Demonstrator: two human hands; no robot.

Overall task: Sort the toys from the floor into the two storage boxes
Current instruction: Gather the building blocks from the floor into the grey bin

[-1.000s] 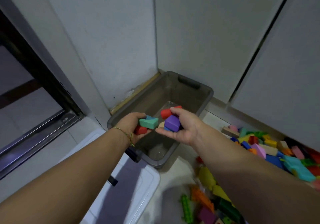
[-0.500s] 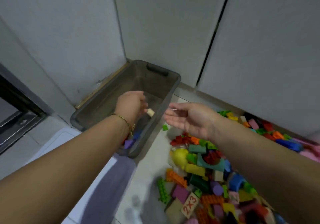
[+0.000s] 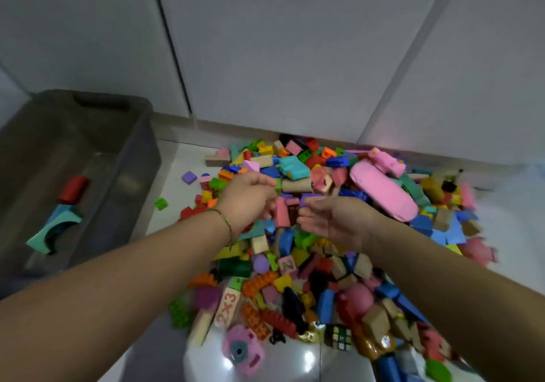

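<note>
A: Toys?
B: Floor heap [image 3: 287, 266] of studded plastic bricks, foam and wood blocks, right of the smoky translucent box [image 3: 134, 175].
A: Hands?
B: Over it: left hand [image 3: 247, 198] curled, grip unclear; right hand [image 3: 339, 222] with fingers loose, empty.

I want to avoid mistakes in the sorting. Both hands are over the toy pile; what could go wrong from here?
1. The pile mixes foam blocks, studded bricks and wooden pieces closely, so a handful taken by the left hand or right hand may carry the wrong kind into the grey box.
2. The small green brick and purple tile lie apart on the floor and could be overlooked.
</note>
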